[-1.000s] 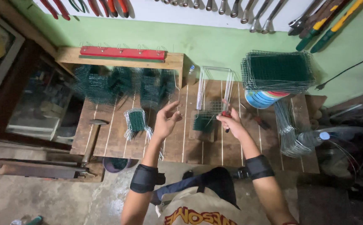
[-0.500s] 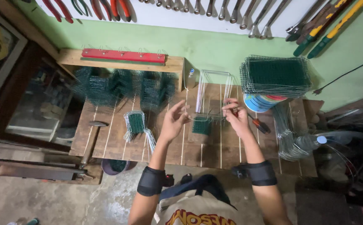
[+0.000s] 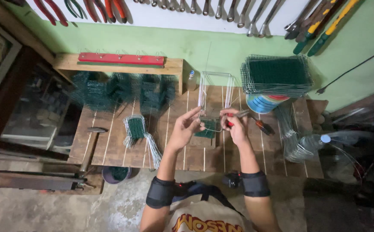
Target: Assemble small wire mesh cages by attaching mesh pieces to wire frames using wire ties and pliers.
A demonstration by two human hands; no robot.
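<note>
Over the wooden bench (image 3: 109,150), your left hand (image 3: 186,129) pinches a bent wire frame (image 3: 213,96) above a small green mesh piece (image 3: 206,134), while your right hand (image 3: 235,126) clenches red-handled pliers (image 3: 234,117) against it.

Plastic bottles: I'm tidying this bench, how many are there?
2: one small clear bottle at the back beside the wooden shelf, one blue-capped bottle lying at the right edge. Others may be hidden.

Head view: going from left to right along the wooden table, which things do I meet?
Hammer → green mesh piece with loose wires → left hand → right hand → screwdriver → clear plastic bottle.
</note>
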